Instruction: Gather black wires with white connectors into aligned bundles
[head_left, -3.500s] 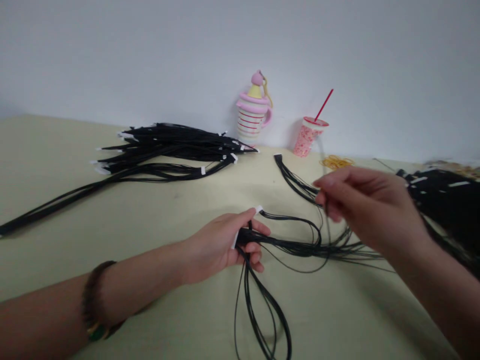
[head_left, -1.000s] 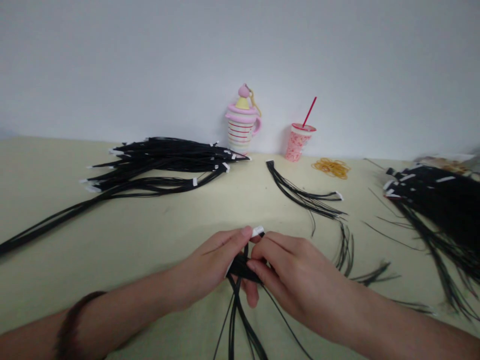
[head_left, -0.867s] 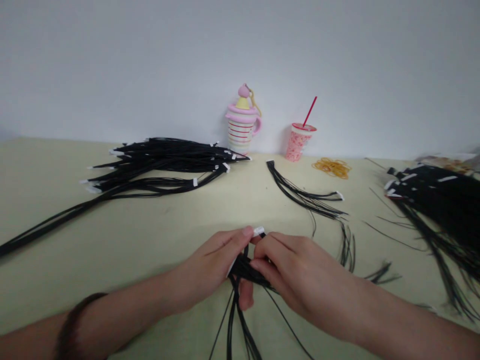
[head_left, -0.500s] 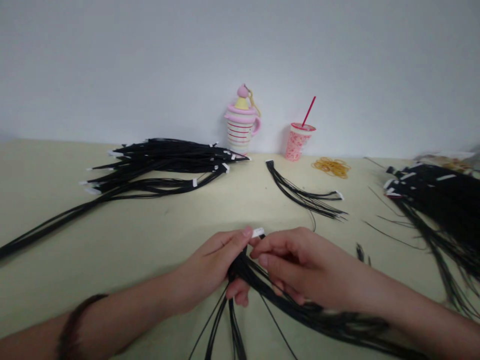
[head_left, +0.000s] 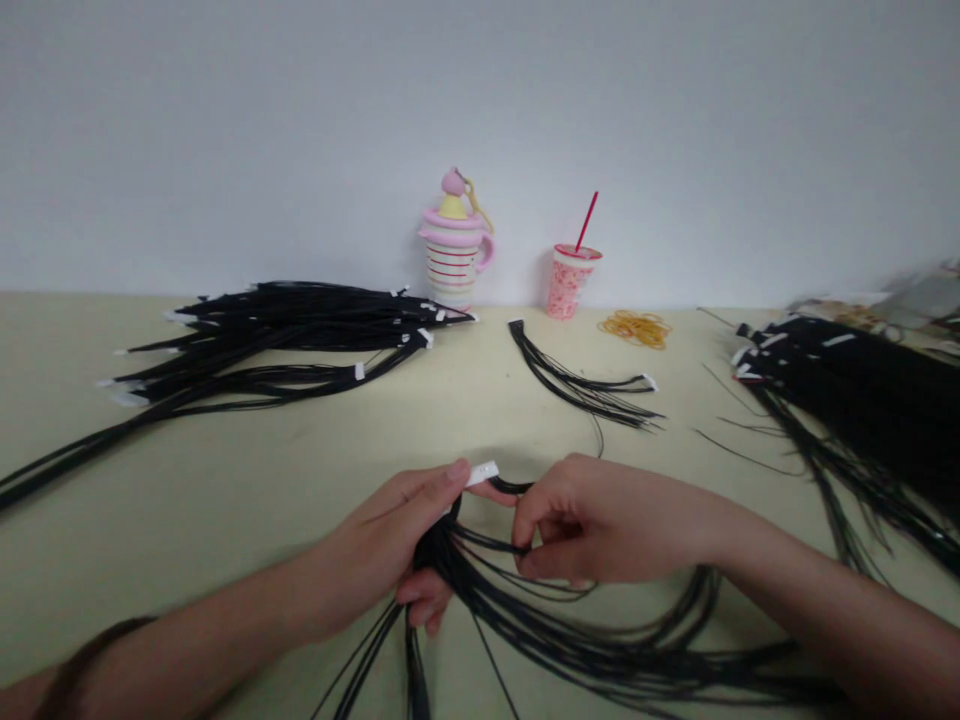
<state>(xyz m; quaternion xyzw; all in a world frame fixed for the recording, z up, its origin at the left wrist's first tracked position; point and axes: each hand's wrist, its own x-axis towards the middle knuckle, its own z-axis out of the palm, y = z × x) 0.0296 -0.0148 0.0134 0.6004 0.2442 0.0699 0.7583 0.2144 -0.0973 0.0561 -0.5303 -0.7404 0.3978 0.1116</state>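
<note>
My left hand (head_left: 394, 540) is closed round a bundle of thin black wires (head_left: 570, 640), with a small white connector (head_left: 481, 473) sticking out past its fingertip. My right hand (head_left: 600, 520) sits just to the right, its thumb and fingers pinched on strands of the same bundle. The wires fan out below and to the right of both hands across the pale yellow table (head_left: 262, 470).
A large pile of black wire harnesses (head_left: 277, 335) lies at the back left and another pile of black harnesses (head_left: 847, 390) at the right. A small loose wire bunch (head_left: 577, 385) lies mid-table. By the wall stand a pink striped mug (head_left: 454, 250), a pink cup with a red straw (head_left: 566, 280) and yellow rubber bands (head_left: 634, 327).
My right hand came in from the upper right to meet my left at the bundle. The wires it gathered from the right now sweep under and right of the hands.
</note>
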